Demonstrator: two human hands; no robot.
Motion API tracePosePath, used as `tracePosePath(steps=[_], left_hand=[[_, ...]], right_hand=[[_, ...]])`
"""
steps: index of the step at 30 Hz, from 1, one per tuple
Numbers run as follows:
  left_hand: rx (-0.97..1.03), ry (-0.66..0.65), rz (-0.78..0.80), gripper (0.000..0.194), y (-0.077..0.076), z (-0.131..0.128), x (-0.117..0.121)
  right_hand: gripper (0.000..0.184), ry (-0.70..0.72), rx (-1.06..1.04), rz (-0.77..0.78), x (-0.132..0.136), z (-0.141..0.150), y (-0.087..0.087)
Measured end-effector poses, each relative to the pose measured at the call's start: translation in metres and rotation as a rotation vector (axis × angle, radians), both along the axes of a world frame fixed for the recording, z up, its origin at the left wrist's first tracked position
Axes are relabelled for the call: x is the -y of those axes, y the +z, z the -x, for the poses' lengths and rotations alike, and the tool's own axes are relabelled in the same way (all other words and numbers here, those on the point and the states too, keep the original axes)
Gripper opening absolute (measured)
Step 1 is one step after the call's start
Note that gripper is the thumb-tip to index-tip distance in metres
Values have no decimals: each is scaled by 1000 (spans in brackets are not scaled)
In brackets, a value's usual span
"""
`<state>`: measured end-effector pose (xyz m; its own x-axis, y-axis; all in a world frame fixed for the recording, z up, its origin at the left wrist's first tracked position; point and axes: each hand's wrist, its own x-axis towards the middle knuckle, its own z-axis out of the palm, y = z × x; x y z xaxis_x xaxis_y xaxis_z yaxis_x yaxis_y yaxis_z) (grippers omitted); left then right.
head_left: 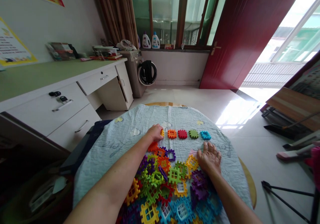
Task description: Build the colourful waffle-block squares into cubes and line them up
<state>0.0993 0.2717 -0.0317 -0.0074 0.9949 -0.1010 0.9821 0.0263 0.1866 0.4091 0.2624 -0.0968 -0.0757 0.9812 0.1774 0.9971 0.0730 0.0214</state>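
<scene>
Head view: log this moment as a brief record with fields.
left hand: at the yellow notched plastic square, grip partly hidden
right hand: open, palm down, by the row's right end
row, left to right: that yellow square, then orange, red, green, blue
nearer: jumbled pile of multicoloured notched plastic pieces
surface: pale blue-green patterned cloth
background: grey front-loading washing machine, door open

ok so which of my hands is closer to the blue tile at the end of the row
Your right hand: it lies flat on the cloth just below the blue tile. Your left hand is at the row's far left end.
</scene>
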Motion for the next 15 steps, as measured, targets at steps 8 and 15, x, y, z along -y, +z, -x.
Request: tracePosePath(steps=[8,15], left_hand=[[-1,-25,44,34,-1,7,0],[-1,-14,32,39,-8,5,1]], right_hand=[[57,-3,-21,37,0,1,4],[57,0,-21,19,1,0,2]])
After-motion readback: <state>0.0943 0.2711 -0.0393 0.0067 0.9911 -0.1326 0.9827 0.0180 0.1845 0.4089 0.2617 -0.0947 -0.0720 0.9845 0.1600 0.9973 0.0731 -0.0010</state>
